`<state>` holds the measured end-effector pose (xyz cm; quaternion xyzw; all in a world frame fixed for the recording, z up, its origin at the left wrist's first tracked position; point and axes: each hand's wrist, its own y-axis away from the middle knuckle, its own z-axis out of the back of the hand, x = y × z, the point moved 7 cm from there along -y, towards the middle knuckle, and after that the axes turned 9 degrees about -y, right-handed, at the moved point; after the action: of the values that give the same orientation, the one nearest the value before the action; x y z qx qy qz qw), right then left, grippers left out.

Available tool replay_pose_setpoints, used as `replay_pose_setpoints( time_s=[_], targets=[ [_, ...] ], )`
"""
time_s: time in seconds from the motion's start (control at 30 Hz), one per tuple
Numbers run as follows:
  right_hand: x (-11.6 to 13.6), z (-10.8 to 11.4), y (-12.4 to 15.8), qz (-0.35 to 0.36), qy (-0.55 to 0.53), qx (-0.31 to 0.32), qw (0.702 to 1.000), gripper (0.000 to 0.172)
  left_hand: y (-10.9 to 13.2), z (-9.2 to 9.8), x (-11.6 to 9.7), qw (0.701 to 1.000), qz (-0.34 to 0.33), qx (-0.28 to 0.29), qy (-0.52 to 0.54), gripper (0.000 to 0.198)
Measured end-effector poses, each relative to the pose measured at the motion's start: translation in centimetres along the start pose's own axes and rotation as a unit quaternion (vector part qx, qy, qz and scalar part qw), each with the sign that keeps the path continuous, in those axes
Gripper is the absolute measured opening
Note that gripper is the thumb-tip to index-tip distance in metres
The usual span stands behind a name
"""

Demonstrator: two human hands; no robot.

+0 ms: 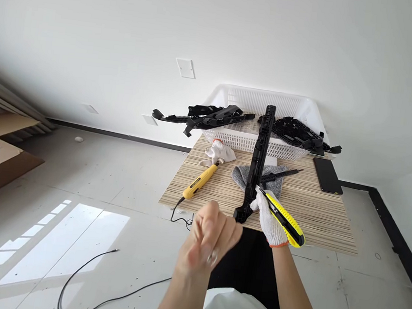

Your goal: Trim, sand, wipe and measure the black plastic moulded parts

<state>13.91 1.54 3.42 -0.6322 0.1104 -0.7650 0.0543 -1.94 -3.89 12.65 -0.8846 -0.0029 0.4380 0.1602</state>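
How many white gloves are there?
2. One glove is on the right hand; another glove lies on the table, in front of the basket and near the yellow corded tool. More could be hidden under things.

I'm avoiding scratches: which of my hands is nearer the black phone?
Right. The gloved right hand is left of the phone, toward your body; the bare left hand is farther left, closer to you.

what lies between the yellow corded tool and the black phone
In the head view, a grey cloth, a thin black piece partly on it, and the long black part crossing in front.
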Motion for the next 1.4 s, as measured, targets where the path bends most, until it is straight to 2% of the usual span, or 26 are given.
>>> replay_pose_setpoints(
  time_s=[0.07, 0.17, 0.23, 0.3, 0.43, 0.6, 0.73, 0.8, 0.93, 1.07, 1.17, 1.23, 1.33, 1.4],
  targets=[
    [0.0, 0.0, 0.0, -0.008, -0.029, -0.006, 1.0, 0.036, -1.2, 1.9, 0.9, 0.999, -0.025, -0.019, -0.01, 0.037],
    [-0.2, -0.1, 0.0, -0.032, -0.055, -0.014, 0.998, 0.034, -2.3, 5.3, 2.7, 0.988, -0.014, -0.098, -0.115, 0.02],
    [-0.4, -0.1, 0.0, -0.049, -0.057, -0.018, 0.997, 0.033, -2.7, 7.2, 4.2, 0.968, 0.01, -0.137, -0.211, 0.024],
    [-0.4, -0.1, 0.0, -0.056, -0.049, -0.016, 0.997, 0.033, -3.0, 8.5, 5.9, 0.943, 0.046, -0.15, -0.294, 0.034],
    [-0.4, 0.0, 0.0, -0.043, -0.032, -0.006, 0.999, 0.033, -2.8, 10.5, 9.1, 0.898, 0.138, -0.165, -0.383, 0.039],
    [-0.6, 0.1, -0.1, -0.051, -0.026, -0.004, 0.998, 0.035, -2.6, 11.2, 10.2, 0.873, 0.154, -0.158, -0.435, 0.039],
    [-0.6, 0.1, -0.1, -0.047, -0.025, -0.001, 0.999, 0.035, -2.5, 11.3, 10.2, 0.849, 0.147, -0.14, -0.488, 0.056],
    [-0.7, 0.1, 0.0, -0.051, -0.018, -0.003, 0.999, 0.035, -2.5, 11.4, 10.2, 0.848, 0.136, -0.139, -0.493, 0.062],
    [-0.6, 0.0, 0.0, -0.05, -0.014, -0.001, 0.999, 0.035, -2.4, 11.4, 10.4, 0.851, 0.135, -0.133, -0.49, 0.061],
    [0.2, -0.1, 0.0, -0.038, -0.033, -0.004, 0.999, 0.036, -2.7, 11.0, 10.7, 0.825, 0.138, -0.1, -0.538, 0.057],
    [0.5, -0.1, -0.1, -0.035, -0.04, -0.005, 0.999, 0.036, -3.1, 10.4, 10.3, 0.799, 0.107, -0.07, -0.587, 0.049],
    [0.2, 0.0, -0.1, -0.032, -0.036, -0.007, 0.999, 0.035, -3.1, 9.9, 10.0, 0.805, 0.085, -0.035, -0.586, 0.04],
    [-0.3, 0.1, 0.0, -0.012, -0.019, -0.014, 1.0, 0.032, -2.3, 9.1, 10.0, 0.816, 0.077, 0.063, -0.57, 0.032],
    [-0.6, 0.0, 0.0, 0.003, -0.009, -0.01, 1.0, 0.032, -1.3, 8.7, 10.3, 0.788, 0.079, 0.155, -0.59, 0.048]
  ],
)
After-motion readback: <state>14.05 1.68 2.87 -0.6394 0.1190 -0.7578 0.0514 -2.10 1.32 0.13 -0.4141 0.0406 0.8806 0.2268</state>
